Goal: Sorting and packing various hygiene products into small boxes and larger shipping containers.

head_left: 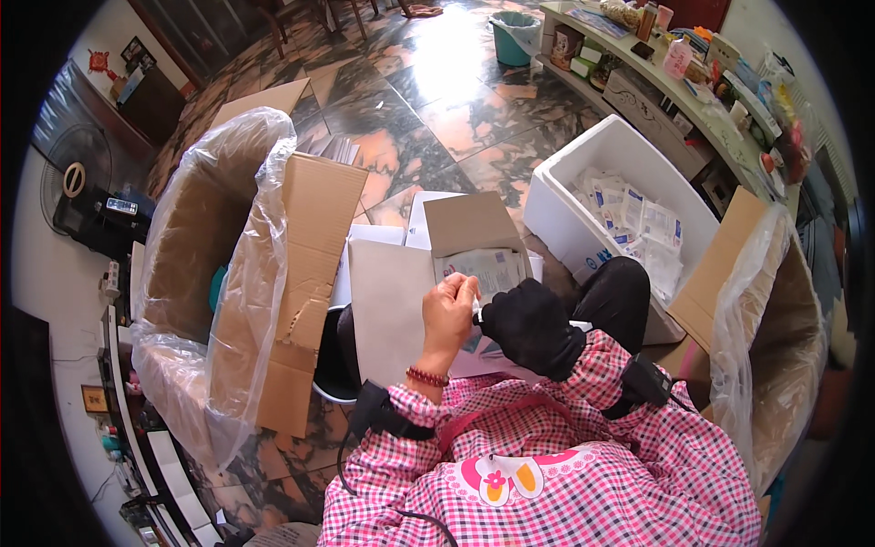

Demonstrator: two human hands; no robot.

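My bare left hand point(447, 317), a red bead bracelet at its wrist, is closed with the fingers pinched together. My right hand point(533, 330) wears a black glove and is closed too, right beside the left one. A small white piece point(477, 313) shows between the two hands; its kind is too small to make out. Both hands are over the near side of an open carton with a pale flap point(387, 292) and a grey-brown flap point(469, 223). Flat white printed packets point(497, 263) lie inside it, partly hidden by my hands.
At the left stands a tall cardboard box point(319, 214) lined with clear plastic; another lined cardboard box point(725, 260) is at the right. A white foam box point(554, 193) holds several packets point(643, 219). A dark bucket point(337, 360) sits left of the carton. Beyond are a cluttered counter and a teal bin point(510, 47).
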